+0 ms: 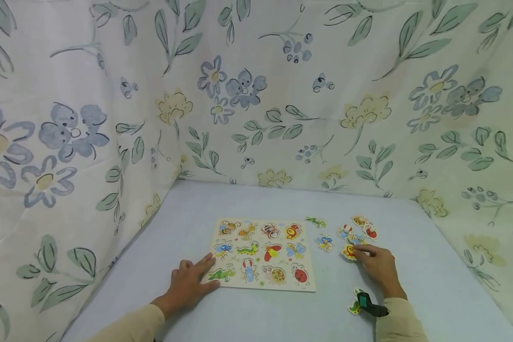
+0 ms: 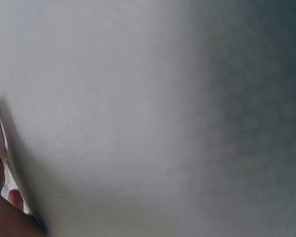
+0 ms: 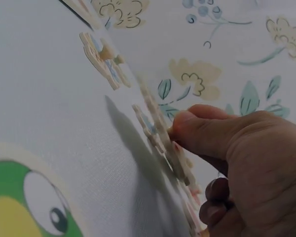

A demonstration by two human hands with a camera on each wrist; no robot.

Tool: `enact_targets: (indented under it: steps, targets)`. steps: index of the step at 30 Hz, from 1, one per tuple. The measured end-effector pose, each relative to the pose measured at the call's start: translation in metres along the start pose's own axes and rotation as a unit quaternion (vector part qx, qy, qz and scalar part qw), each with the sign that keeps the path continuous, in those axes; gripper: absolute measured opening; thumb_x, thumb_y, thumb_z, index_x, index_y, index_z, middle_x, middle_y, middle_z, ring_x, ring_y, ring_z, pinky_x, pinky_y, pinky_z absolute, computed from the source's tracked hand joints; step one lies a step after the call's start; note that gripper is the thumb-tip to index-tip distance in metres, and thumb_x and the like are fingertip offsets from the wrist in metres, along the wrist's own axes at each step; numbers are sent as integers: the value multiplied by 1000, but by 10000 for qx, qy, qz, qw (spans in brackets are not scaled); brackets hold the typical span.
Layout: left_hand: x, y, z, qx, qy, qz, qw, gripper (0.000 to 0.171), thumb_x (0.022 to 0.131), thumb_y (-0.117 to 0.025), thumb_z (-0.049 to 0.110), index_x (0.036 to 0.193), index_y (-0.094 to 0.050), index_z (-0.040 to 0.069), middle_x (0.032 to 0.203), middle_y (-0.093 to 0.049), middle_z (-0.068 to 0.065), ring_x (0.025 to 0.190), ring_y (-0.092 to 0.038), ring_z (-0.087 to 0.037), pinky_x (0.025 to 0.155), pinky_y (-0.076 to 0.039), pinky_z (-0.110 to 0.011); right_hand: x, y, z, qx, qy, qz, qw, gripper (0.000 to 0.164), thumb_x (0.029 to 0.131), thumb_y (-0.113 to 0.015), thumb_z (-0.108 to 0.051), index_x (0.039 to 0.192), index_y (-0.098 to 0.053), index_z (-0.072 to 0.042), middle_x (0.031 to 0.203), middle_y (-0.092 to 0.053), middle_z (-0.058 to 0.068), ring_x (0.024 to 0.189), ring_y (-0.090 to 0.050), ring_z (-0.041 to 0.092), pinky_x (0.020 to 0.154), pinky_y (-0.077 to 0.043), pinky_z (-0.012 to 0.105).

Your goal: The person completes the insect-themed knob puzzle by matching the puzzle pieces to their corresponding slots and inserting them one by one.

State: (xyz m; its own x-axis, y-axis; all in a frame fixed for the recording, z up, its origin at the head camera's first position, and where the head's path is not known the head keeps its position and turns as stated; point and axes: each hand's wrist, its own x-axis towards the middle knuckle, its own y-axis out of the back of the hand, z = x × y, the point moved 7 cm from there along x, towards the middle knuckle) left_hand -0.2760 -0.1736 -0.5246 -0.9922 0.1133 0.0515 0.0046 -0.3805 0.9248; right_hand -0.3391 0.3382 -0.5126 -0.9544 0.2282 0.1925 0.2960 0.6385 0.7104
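Observation:
A wooden puzzle board with rows of insect pictures lies flat on the table. My left hand rests at its left edge, fingers spread and touching the lower left corner; in the left wrist view only bits of that hand show at the lower left. Thumb and fingertips of my right hand pinch a yellow and red puzzle piece to the right of the board. In the right wrist view this piece appears edge-on, tilted over other pieces, with the right hand gripping its knob.
Several loose pieces lie around the right hand: a blue insect, a green grasshopper, a red ladybug and a red-and-blue beetle. A green piece lies by the right wrist. Floral curtains border the table.

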Motion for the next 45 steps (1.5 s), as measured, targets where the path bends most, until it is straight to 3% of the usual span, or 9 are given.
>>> enact_targets:
  steps: [8,11,16,21,25,28,35,38,45]
  targets:
    - [2,3,1,-79,-95,95,9999,75,66,-50,69,129,-40,32,135,-27,20,84,-29,-15,66,-21,-33,0,11,-20,839,71,83,9964,31,74,-65,-40,92,-70,-15,82,-61,5,65,-38,15,46,-31,30]
    - [3,4,3,-85,-146,106,9998,75,66,-50,69,129,-40,31,135,-28,19,84,-30,-15,66,-21,-33,9,8,-14,983,52,129,9951,33,72,-66,-42,92,-70,-17,70,-54,6,59,-33,18,41,-28,32]
    - [4,6,3,-41,-131,67,9999,76,66,-49,70,130,-39,31,136,-27,19,84,-29,-15,66,-21,-33,39,-6,8,682,593,490,9947,26,71,-63,-49,89,-69,-30,56,-35,-2,53,-30,15,38,-24,27]
    - [2,13,2,-60,-143,187,9997,75,66,-52,67,130,-40,30,135,-28,19,83,-29,-15,65,-21,-33,52,-11,-11,1343,990,236,9857,24,72,-68,-37,92,-70,-23,54,-37,0,49,-29,15,36,-23,30]
    - [1,15,1,-138,-181,232,9995,73,67,-53,66,129,-41,30,135,-29,19,80,-29,-15,64,-20,-32,60,-17,-20,1190,1033,167,9874,24,73,-66,-40,93,-69,-26,74,-59,-4,73,-48,13,55,-40,29]
    - [0,13,1,-156,-183,192,9995,72,67,-53,66,129,-41,30,134,-29,20,79,-29,-14,64,-20,-31,62,-22,-32,1289,1335,161,9825,22,74,-65,-39,93,-69,-27,95,-63,-6,95,-49,13,77,-38,30]
    - [-2,9,1,-238,-171,134,9995,72,67,-54,65,128,-43,29,134,-30,19,79,-29,-14,64,-21,-32,89,-51,-21,777,1784,776,9778,20,72,-64,-46,91,-66,-40,69,-55,-10,52,-31,14,41,-25,29]
    - [-2,8,0,-267,-136,93,9995,73,67,-53,66,128,-43,29,134,-30,18,80,-29,-14,64,-20,-32,93,-61,-25,872,1760,766,9775,19,71,-63,-48,90,-65,-44,79,-59,-18,54,-31,13,43,-25,30]
    - [-3,7,1,-314,-155,28,9994,73,67,-52,66,129,-42,28,135,-30,18,82,-30,-14,64,-21,-32,100,-81,-39,800,1813,684,9778,19,72,-61,-50,91,-63,-48,65,-49,-13,59,-34,11,50,-26,31]
